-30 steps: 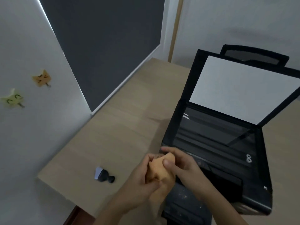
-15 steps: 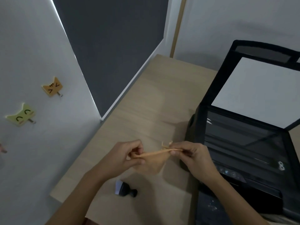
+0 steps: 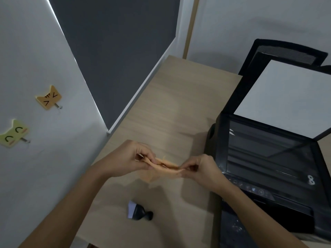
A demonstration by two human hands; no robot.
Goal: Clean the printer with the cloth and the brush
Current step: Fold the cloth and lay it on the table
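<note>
Orange cloth (image 3: 165, 167): balled a second ago, now drawn out flat above the bench (image 3: 179, 104), left of the printer (image 3: 268, 158). Left hand (image 3: 132, 158) and right hand (image 3: 200, 169) pinching opposite ends. Probably being refolded for wiping. Brush (image 3: 138, 211) lying untouched on bench below.

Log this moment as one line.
hands: left, right stretch cloth | brush lying on table | printer lid open

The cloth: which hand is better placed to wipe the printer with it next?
Probably the right hand: it pinches the cloth beside the printer; the left hand is farther away.
</note>
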